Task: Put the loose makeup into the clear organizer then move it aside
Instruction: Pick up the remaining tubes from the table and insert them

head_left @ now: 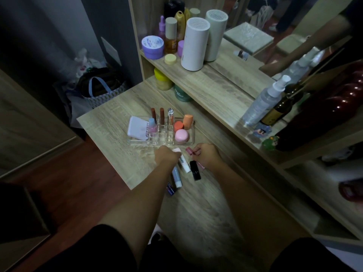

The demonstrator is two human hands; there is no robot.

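The clear organizer (137, 141) stands on the wooden table, holding a white compact (137, 128), several upright tubes, two orange pots and a pink jar (181, 135). Just in front of it lie loose items: a white tube (184, 162), a light blue tube (177, 178), a black lipstick (195, 170) and a dark purple tube (170, 188). My left hand (166, 156) rests curled over the top of the white and blue tubes. My right hand (206, 155) pinches a pink lip tube (189, 151) near the black lipstick.
A raised shelf (214, 83) behind the organizer carries a white cylinder (194, 44), purple jar (152, 47) and bottles. A spray bottle (263, 101) and dark bottle stand at right by a mirror. A bag (100, 91) sits on the floor past the table's left edge.
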